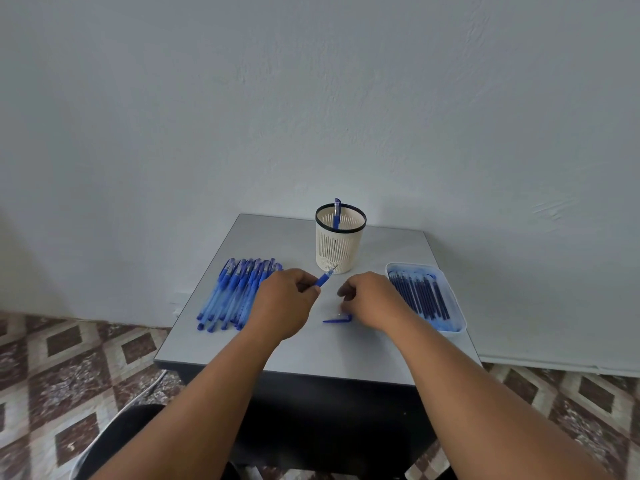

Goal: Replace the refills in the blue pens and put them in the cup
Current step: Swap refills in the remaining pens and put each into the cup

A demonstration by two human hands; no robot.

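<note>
1. While our left hand (284,303) curls its fingers round a blue pen (325,277), the pen's long axis slants up and to the right, its uncapped tip toward the cup (340,244) and just in front of it.
2. We see a dark blue grip and a pale tip on that pen.
3. Our right hand (369,299), fingers curled, sits right of the pen; we cannot tell what it holds. A blue cap (337,319) lies in front of the cup.
4. One pen stands in the cup; a row of pens (232,294) lies left of it, a tray (453,299) of refills (420,294) right. We cannot count either.
</note>
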